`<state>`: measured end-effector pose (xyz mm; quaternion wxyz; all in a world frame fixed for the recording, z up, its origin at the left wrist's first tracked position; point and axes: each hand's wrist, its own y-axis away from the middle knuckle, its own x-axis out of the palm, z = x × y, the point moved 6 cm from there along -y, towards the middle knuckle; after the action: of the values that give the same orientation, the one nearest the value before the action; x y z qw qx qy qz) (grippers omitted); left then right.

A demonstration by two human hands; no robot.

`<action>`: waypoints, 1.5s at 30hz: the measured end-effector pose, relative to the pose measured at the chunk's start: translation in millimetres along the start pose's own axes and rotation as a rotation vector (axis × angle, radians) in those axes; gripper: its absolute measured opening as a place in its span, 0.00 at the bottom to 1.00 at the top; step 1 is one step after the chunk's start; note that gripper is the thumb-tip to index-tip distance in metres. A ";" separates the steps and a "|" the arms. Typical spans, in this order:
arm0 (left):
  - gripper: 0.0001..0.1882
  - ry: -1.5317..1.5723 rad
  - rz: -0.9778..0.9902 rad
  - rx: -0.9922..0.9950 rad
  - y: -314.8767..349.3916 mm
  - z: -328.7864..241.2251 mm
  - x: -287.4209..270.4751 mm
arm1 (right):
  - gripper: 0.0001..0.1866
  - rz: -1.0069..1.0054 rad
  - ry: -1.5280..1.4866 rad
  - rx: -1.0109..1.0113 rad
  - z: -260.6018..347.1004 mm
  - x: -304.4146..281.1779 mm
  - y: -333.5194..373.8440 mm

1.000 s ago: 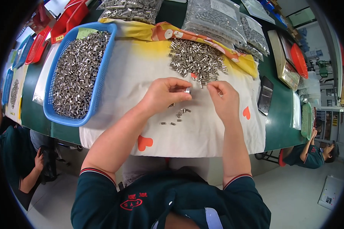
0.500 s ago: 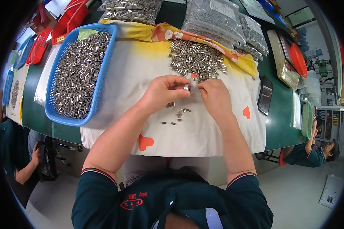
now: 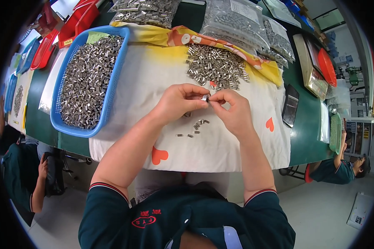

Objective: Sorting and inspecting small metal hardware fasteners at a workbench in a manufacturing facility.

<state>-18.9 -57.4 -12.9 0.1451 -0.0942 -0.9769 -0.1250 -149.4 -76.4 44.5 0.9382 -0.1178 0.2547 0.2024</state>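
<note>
My left hand (image 3: 176,103) pinches a small shiny metal ring (image 3: 205,98) between thumb and fingertips, above a white cloth (image 3: 141,83). Against the ring's right side, my right hand (image 3: 233,110) has its thumb and forefinger pressed together; whatever lies between them is too small and covered to name. Just beyond both hands spreads a heap of short metal cylinders (image 3: 216,66). Several loose cylinders (image 3: 196,127) lie on the cloth nearer to me, some partly hidden by my left hand.
At the left stands a blue plastic basket (image 3: 117,79) full of similar cylinders. A rolled yellow-orange cloth (image 3: 153,34) borders the heap, with clear bags of metal parts (image 3: 232,23) behind. A phone (image 3: 290,106) lies at the right. Other people sit at both sides.
My right hand has moved from the near edge of the heap to the ring, its fingertips now meeting it. My left hand stays almost in place, still holding the ring.
</note>
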 end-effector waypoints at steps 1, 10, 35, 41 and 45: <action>0.15 -0.026 -0.016 0.012 -0.6 1.0 0.0 | 0.04 -0.021 0.139 -0.072 6.1 -0.5 0.9; 0.15 -0.035 0.016 -0.009 1.3 -0.4 2.9 | 0.05 0.028 -0.029 0.099 -3.2 -4.7 7.2; 0.15 0.076 -0.025 0.024 -0.2 -1.2 -5.0 | 0.05 -0.007 -0.111 -0.015 -4.4 0.7 0.0; 0.16 0.013 0.025 0.036 -5.6 1.1 0.0 | 0.05 -0.077 -0.101 -0.028 -6.3 -4.7 -0.5; 0.15 0.010 0.007 0.047 -8.5 -1.6 -1.3 | 0.05 -0.035 -0.095 0.019 -8.6 -2.0 -2.8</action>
<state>-19.2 -66.1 -13.7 0.1524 -0.0933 -0.9786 -0.1018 -153.5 -82.3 38.6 0.9538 -0.1036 0.2095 0.1889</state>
